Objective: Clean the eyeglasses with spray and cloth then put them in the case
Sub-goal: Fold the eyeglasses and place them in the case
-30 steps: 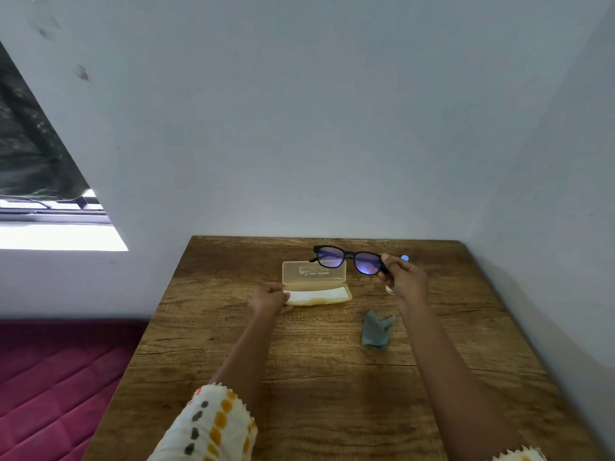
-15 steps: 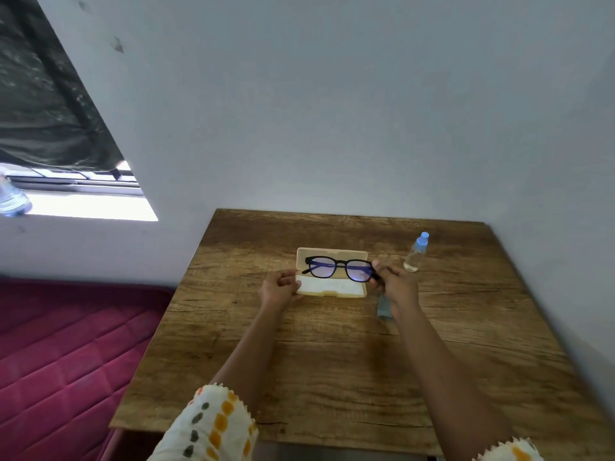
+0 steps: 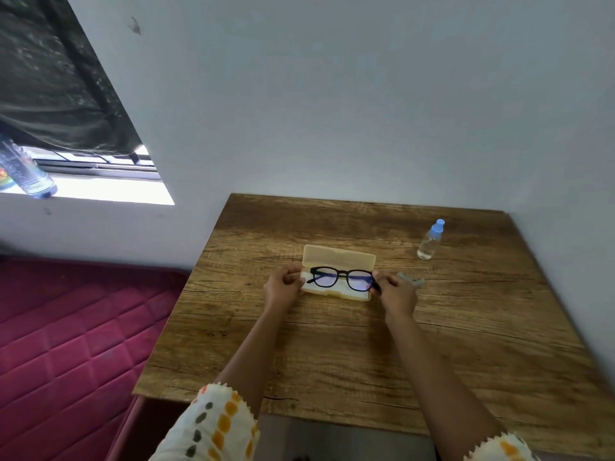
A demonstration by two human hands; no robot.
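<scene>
Your right hand [image 3: 396, 292] pinches the eyeglasses [image 3: 342, 278] by one end, seating them in the open case [image 3: 339, 257] just left of that grip, while your left hand [image 3: 283, 288] holds the case's opposite end steady.

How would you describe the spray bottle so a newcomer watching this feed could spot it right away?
Start at the wooden table against the pale wall. Look toward its far right corner, beyond and right of the open yellow case: the spray bottle stands there alone. It is the only upright thing on the table, small and clear with a light blue cap.
</scene>
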